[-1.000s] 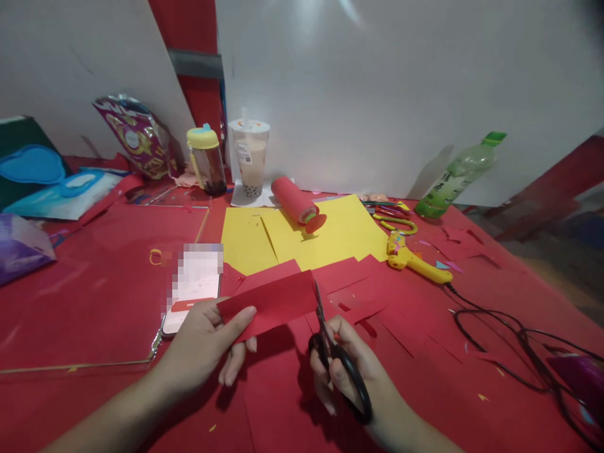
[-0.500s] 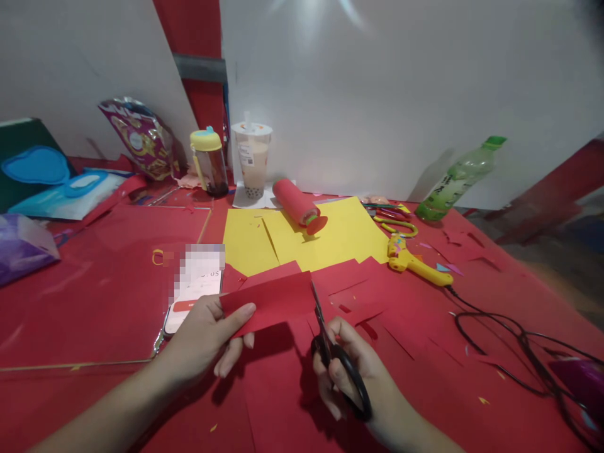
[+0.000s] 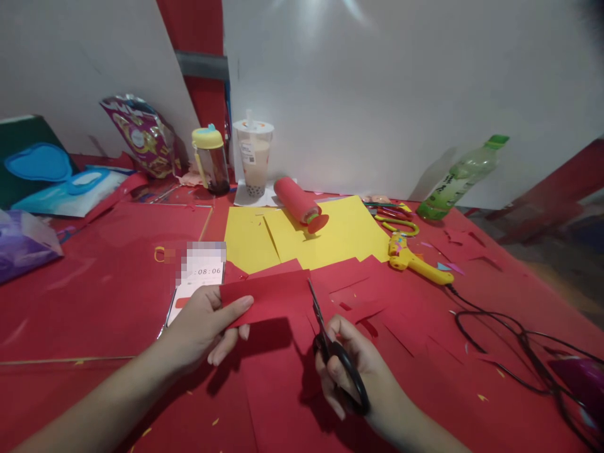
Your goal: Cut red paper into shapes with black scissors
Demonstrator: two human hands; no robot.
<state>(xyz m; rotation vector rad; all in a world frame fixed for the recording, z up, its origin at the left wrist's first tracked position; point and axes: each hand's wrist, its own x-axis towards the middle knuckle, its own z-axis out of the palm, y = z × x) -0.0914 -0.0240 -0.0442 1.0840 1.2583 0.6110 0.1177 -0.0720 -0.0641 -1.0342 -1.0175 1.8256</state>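
Note:
Between thumb and fingers, my left hand (image 3: 212,324) pinches the left end of a red paper strip (image 3: 274,296), held above the table. My right hand (image 3: 353,365) is closed round the black handles of a pair of scissors (image 3: 346,371). Their blades point up and lie at the right end of the strip; whether they touch it I cannot tell. Beneath both hands lie overlapping red paper sheets (image 3: 283,402). A phone (image 3: 201,277) with a timer on its screen is partly hidden behind my left hand.
Yellow paper (image 3: 330,242) lies beyond the strip, with a red paper roll (image 3: 297,200) on it. A yellow glue gun (image 3: 419,264) and its black cable (image 3: 514,333) are on the right. Behind stand a bubble tea cup (image 3: 253,157), a yellow-lidded bottle (image 3: 211,160) and a green bottle (image 3: 462,179).
My left hand and the strip have shifted slightly left, so a little more space shows between strip and scissors. More of the phone's timer shows.

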